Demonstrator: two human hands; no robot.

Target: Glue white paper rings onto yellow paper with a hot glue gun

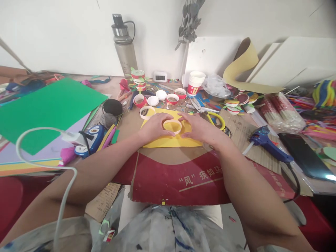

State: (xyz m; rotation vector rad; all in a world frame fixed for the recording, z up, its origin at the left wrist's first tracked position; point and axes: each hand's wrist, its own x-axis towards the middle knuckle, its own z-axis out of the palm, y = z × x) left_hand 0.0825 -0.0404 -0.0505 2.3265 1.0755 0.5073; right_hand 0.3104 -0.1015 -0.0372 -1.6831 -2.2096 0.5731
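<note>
A pale paper ring [176, 132] stands on its edge over a yellow sheet [154, 141] in the middle of the work area. My left hand [156, 126] curves round the ring's left side, thumb in front and fingers behind, holding it. On the right side my right hand [195, 126] has its thumb and fingers apart, close to the ring, with nothing visible between them. A second pale ring [143, 115] lies at the sheet's back left corner. Under the sheet is a red and brown cardboard piece [157, 178].
Small paper cup pieces [153, 101] and stacked paper cups [195, 84] stand behind the sheet. Yellow-handled scissors [219, 120], a blue glue gun [271, 145] and a phone [307, 155] are on the right. A green sheet [52, 108] and white cable [47, 130] are on the left.
</note>
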